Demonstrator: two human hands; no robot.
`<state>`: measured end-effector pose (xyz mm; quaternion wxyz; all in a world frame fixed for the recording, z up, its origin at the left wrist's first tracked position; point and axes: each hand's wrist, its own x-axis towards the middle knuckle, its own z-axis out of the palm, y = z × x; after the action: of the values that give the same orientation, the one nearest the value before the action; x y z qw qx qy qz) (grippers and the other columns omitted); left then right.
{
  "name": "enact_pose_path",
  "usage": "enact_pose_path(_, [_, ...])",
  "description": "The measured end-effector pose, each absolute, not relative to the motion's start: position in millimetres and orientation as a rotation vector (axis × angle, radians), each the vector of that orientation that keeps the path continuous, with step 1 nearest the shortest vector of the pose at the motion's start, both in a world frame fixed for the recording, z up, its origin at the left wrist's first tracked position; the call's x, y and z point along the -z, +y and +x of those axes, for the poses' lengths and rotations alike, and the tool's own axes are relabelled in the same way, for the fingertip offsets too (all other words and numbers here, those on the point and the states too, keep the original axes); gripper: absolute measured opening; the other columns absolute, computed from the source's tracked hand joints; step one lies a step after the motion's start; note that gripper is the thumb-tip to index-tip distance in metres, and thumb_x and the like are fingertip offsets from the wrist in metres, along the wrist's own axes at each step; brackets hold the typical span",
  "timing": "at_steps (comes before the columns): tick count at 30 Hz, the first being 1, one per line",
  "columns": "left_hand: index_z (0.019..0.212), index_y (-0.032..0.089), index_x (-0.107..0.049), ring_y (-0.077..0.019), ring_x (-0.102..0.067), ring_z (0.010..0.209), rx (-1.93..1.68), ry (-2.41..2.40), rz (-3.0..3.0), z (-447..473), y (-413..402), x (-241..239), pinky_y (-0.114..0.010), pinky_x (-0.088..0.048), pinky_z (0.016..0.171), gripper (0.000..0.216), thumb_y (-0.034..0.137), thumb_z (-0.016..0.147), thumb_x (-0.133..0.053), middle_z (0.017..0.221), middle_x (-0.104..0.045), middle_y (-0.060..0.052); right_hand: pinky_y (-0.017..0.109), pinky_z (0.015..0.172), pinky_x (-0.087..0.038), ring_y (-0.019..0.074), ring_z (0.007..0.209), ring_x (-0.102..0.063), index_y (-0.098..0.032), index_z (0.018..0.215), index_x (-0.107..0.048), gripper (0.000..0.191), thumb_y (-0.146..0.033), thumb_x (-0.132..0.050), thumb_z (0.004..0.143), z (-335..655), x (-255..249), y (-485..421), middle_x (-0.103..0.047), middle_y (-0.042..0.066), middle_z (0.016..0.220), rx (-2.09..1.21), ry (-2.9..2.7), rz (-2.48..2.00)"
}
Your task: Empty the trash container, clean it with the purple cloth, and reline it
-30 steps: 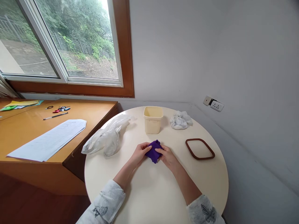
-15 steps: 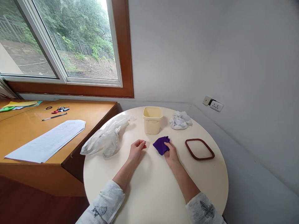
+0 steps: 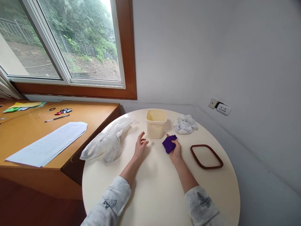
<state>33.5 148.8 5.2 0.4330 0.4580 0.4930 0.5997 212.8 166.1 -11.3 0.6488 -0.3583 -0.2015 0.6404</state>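
A folded purple cloth (image 3: 168, 144) is pinched in my right hand (image 3: 176, 150), thumb on top and fingers underneath, above the table. My left hand (image 3: 140, 147) holds nothing; its fingers are apart and partly curled, just in front of the cream plastic bin (image 3: 155, 128). The bin stands upright with its open top showing, and I see no contents from here. To the right of my right hand lies a brown rounded-square frame (image 3: 207, 167), flat on the table.
The round cream table (image 3: 155, 194) bears a crumpled clear plastic bag (image 3: 109, 138) at left and a crumpled white bag (image 3: 184, 125) at back right. A wooden desk (image 3: 98, 110) with papers (image 3: 51, 142), a pen (image 3: 57, 118) and keys (image 3: 63, 111) adjoins on the left. Wall sockets (image 3: 224, 109) are at right.
My left hand has opened from a closed pinch and reached slightly forward. My right hand has lifted the purple cloth a little, and the cloth looks more compact. The view has shifted slightly.
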Motion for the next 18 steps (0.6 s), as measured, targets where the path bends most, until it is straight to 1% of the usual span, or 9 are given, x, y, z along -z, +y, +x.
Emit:
enact_pose_path(4, [0.131, 0.033, -0.042, -0.0169, -0.049, 0.094, -1.436, 1.207, 1.115, 36, 161, -7, -0.032, -0.039, 0.086, 0.065, 0.02, 0.069, -0.057, 0.144, -0.033, 0.0, 0.021, 0.053, -0.04, 0.0108, 0.061, -0.052, -0.019, 0.105, -0.064, 0.045, -0.027, -0.053, 0.062, 206, 12, 178, -0.06, -0.001, 0.077, -1.418, -0.558, -0.833])
enact_pose_path(7, [0.133, 0.037, -0.038, -0.0151, -0.048, 0.091, -1.404, 1.158, 1.103, 37, 168, -8, -0.03, -0.04, 0.084, 0.07, 0.017, 0.068, -0.057, 0.147, -0.029, 0.003, 0.021, 0.053, -0.04, 0.0105, 0.062, -0.052, -0.02, 0.106, -0.063, 0.046, -0.025, -0.054, 0.062, 202, 12, 186, -0.062, 0.0, 0.08, -1.43, -0.578, -0.814])
enact_pose_path(10, [0.134, 0.039, -0.037, -0.0138, -0.048, 0.086, -1.404, 1.126, 1.092, 37, 174, -6, -0.03, -0.04, 0.083, 0.073, 0.015, 0.067, -0.057, 0.147, -0.03, 0.003, 0.022, 0.054, -0.04, 0.012, 0.066, -0.054, -0.02, 0.105, -0.064, 0.045, -0.024, -0.054, 0.061, 198, 13, 191, -0.064, 0.001, 0.085, -1.422, -0.627, -0.795])
enact_pose_path(15, [0.135, 0.041, -0.033, -0.011, -0.047, 0.078, -1.411, 1.092, 1.104, 36, 179, 0, -0.03, -0.041, 0.083, 0.075, 0.016, 0.068, -0.056, 0.146, -0.032, 0.002, 0.022, 0.053, -0.039, 0.0115, 0.062, -0.053, -0.021, 0.102, -0.065, 0.043, -0.022, -0.054, 0.06, 195, 15, 195, -0.064, -0.001, 0.079, -1.388, -0.661, -0.816])
enact_pose_path(18, [0.137, 0.04, -0.029, -0.0101, -0.047, 0.076, -1.42, 1.075, 1.135, 34, 178, 2, -0.029, -0.04, 0.083, 0.076, 0.016, 0.07, -0.055, 0.144, -0.035, 0.001, 0.022, 0.053, -0.039, 0.012, 0.064, -0.053, -0.021, 0.102, -0.064, 0.044, -0.021, -0.054, 0.06, 194, 15, 194, -0.064, 0.0, 0.08, -1.372, -0.674, -0.825])
